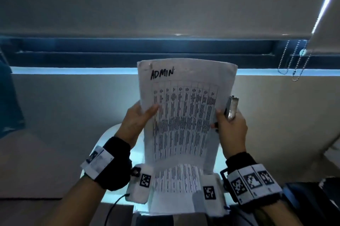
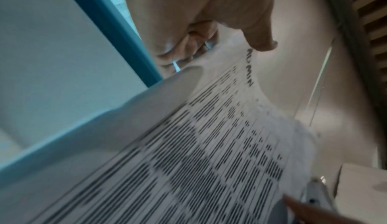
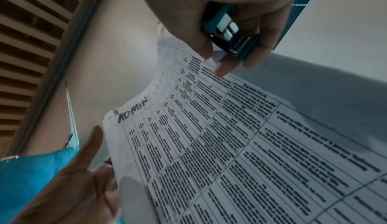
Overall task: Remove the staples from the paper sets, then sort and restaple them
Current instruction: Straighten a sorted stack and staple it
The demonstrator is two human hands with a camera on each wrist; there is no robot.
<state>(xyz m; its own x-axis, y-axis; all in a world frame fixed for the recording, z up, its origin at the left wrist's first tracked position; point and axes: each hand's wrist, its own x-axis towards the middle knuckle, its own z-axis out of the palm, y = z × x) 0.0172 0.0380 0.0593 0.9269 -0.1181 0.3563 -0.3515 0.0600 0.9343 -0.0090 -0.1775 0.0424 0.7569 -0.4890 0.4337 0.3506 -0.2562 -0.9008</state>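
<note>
A paper set (image 1: 184,115) with a printed table and "ADMIN" handwritten at its top is held upright in front of me. A staple (image 1: 151,64) sits in its top left corner. My left hand (image 1: 139,118) pinches the left edge, thumb on the front. My right hand (image 1: 230,124) grips a teal stapler (image 1: 232,107) and pinches the paper's right edge with its thumb. The stapler (image 3: 228,32) shows teal and metal in the right wrist view, above the paper set (image 3: 230,136). The left wrist view shows the sheet (image 2: 209,144) bending under my left hand (image 2: 201,33).
More printed sheets (image 1: 176,179) lie on a pale lit surface (image 1: 136,154) below my wrists. A window sill (image 1: 73,70) with a lowered blind and bead chains (image 1: 294,63) runs behind. A blue cloth (image 1: 9,100) hangs at the left.
</note>
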